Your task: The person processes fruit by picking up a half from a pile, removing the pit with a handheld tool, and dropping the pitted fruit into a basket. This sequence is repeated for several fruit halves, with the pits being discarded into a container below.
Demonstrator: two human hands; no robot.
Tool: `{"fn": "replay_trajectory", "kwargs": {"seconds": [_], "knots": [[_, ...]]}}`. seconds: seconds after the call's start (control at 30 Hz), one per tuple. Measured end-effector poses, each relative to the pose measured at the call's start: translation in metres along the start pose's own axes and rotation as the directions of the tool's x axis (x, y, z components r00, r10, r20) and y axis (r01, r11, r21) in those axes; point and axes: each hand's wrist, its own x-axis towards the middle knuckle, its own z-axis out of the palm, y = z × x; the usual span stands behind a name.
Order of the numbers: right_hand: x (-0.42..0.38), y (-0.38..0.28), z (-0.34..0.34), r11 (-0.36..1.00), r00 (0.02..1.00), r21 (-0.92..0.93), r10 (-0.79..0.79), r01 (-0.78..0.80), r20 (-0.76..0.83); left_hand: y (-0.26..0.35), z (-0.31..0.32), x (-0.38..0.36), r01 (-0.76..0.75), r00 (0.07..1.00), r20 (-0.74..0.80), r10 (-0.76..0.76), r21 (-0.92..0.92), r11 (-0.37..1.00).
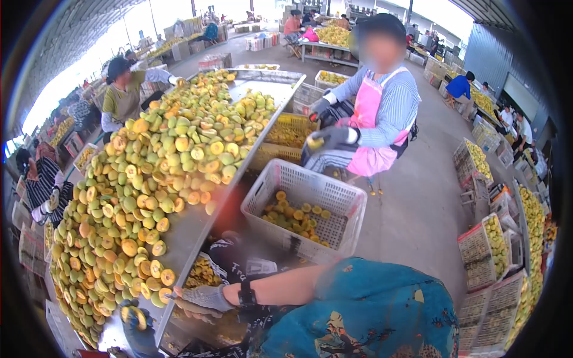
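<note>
My left hand (pixel 138 328), in a blue glove, is at the bottom left by the table edge, its fingers closed around a yellow fruit half (pixel 141 318). A grey glove covers my right hand (pixel 203 298), with a black watch at the wrist. Its fingers are curled at the metal rim, and what they hold is too small to tell. Beside both hands, a heap of halved green and orange fruit (pixel 137 197) covers the metal table (pixel 194 224). Below the rim, partly behind my right arm, are more fruit pieces (pixel 203 271).
A white crate (pixel 352 221) with fruit halves stands right of the table. Past it sits a co-worker in a pink apron (pixel 367 107), near yellow crates (pixel 280 152). Another co-worker (pixel 125 89) is across the table. More crates (pixel 483 250) line the right side.
</note>
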Motion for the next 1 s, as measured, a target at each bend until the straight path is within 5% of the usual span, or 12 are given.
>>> {"fn": "replay_trajectory", "kwargs": {"seconds": [0.07, 0.13, 0.2, 0.27, 0.33, 0.4, 0.6, 0.67, 0.7, 0.77, 0.9, 1.0], "knots": [[0.001, 0.009, -0.003, 1.0, 0.999, -0.005, -0.012, 0.012, 0.032, -0.015, 0.001, -0.011, -0.045, 0.999, 0.0, 0.045, -0.103, 0.994], [0.009, 0.02, -0.009, 0.996, 0.999, 0.079, -0.03, 0.027, 0.033, 0.016, 0.057, -0.051, -0.124, 0.991, 0.095, 0.089, 0.489, 0.863], [-0.005, 0.016, -0.002, 0.996, 1.0, 0.083, -0.015, 0.013, 0.025, -0.039, 0.016, -0.033, -0.04, 0.998, -0.06, 0.022, -0.325, 0.945], [-0.008, 0.021, 0.01, 0.985, 0.996, 0.159, -0.054, 0.065, -0.07, -0.072, -0.005, -0.03, -0.065, 0.981, -0.194, -0.025, -0.445, 0.893], [0.016, 0.048, -0.006, 0.979, 0.995, 0.181, 0.086, -0.093, 0.047, -0.042, 0.061, -0.073, -0.299, 0.927, -0.052, 0.371, 0.497, 0.815], [0.011, 0.048, -0.005, 0.975, 0.987, 0.192, 0.087, -0.112, 0.136, -0.043, 0.076, -0.074, -0.086, 0.92, -0.388, -0.05, -0.325, 0.942], [0.008, 0.044, 0.0, 0.993, 0.979, 0.028, 0.106, -0.113, 0.175, -0.064, 0.052, -0.076, -0.028, 0.942, -0.336, -0.004, -0.09, 0.996], [0.006, 0.042, 0.005, 0.984, 0.989, 0.139, 0.092, -0.109, 0.118, -0.041, 0.079, -0.082, -0.357, 0.813, 0.031, 0.581, 0.816, 0.455], [0.004, 0.042, 0.003, 0.985, 0.989, 0.136, 0.092, -0.108, 0.119, -0.052, 0.069, -0.076, -0.358, 0.811, 0.031, 0.584, 0.816, 0.455], [0.003, 0.044, 0.001, 0.982, 0.989, 0.159, 0.087, -0.105, 0.118, -0.083, 0.038, -0.06, -0.008, 0.965, -0.258, 0.035, 0.105, 0.994], [0.026, 0.065, -0.023, 0.992, 0.982, 0.055, 0.103, -0.113, 0.161, -0.075, 0.066, -0.063, -0.096, 0.967, -0.23, 0.108, 0.063, 0.993], [0.03, 0.065, -0.023, 0.977, 0.985, 0.148, 0.138, -0.152, 0.099, -0.039, 0.097, -0.073, -0.242, 0.936, -0.114, 0.334, 0.479, 0.844]]}}
